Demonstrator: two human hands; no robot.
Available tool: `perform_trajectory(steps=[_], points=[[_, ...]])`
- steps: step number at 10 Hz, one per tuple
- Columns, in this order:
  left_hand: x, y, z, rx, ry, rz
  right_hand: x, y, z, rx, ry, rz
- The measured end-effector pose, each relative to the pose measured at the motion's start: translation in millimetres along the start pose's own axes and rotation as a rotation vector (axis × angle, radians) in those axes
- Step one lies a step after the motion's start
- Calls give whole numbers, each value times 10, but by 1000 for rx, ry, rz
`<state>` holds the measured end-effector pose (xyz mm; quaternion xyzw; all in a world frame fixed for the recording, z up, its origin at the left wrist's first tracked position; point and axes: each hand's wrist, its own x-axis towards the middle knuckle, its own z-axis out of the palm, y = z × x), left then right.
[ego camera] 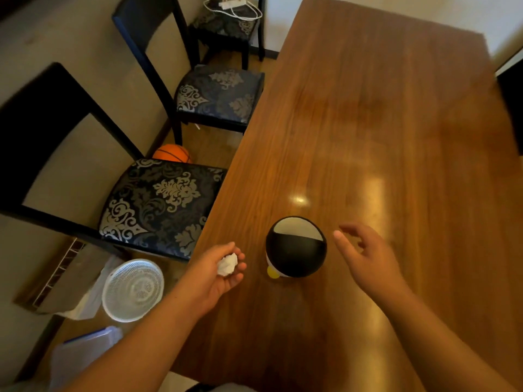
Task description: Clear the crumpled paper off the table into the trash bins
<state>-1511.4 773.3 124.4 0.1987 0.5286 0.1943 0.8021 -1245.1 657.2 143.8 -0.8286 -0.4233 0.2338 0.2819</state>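
A white ball of crumpled paper [227, 265] lies in the curled fingers of my left hand [219, 274], held over the table's left edge. Just right of it a small round trash bin [296, 247] stands on the wooden table [382, 123]; it has a black swing lid, a white body and a yellow foot, like a penguin. My right hand [365, 256] hovers to the right of the bin with its fingers spread and nothing in it. I see no other paper on the table.
Black chairs with patterned seats [158, 207] line the table's left side. On the floor below are a white mesh basket [133, 290], an orange basketball [171, 153], a clear plastic box [85, 352] and a cardboard piece [56, 278].
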Motion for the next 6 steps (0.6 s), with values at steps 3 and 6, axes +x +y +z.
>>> perform_trajectory(steps=[3,6], points=[[114,875,1034,284,-170,515,-723,659,16,-4,-236,243],[202,579,1186,1504,-357,728,-939,734,-83,54,-160,238]])
